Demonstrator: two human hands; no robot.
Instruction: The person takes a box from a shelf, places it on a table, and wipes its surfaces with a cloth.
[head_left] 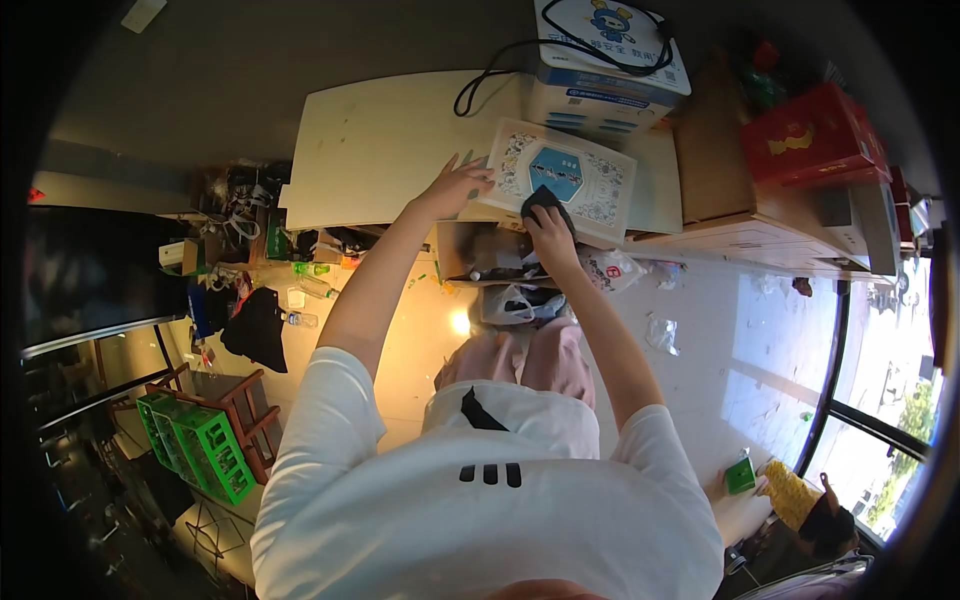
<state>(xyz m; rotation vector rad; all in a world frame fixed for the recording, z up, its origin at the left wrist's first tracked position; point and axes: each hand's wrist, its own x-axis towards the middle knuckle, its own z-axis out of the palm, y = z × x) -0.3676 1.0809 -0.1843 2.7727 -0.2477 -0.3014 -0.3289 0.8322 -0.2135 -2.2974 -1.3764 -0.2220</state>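
Note:
A flat white box (607, 176) with a floral pattern and a blue hexagonal label lies on the pale cabinet top (385, 140). My right hand (550, 238) grips a black cloth (546, 199) and presses it against the near part of the box lid. At the box's left edge is my left hand (456, 190), its fingers spread. Its fingertips reach the box's side, though I cannot tell whether they press on it. A small green patch shows by those fingers, too unclear to name.
Behind the flat box stands a larger blue-and-white carton (600, 100) with a black cable (575, 42) looped over it. A red box (815, 135) sits to the right. Below the cabinet edge is an open cardboard box (455, 255). Green crates (195, 445) stand at lower left.

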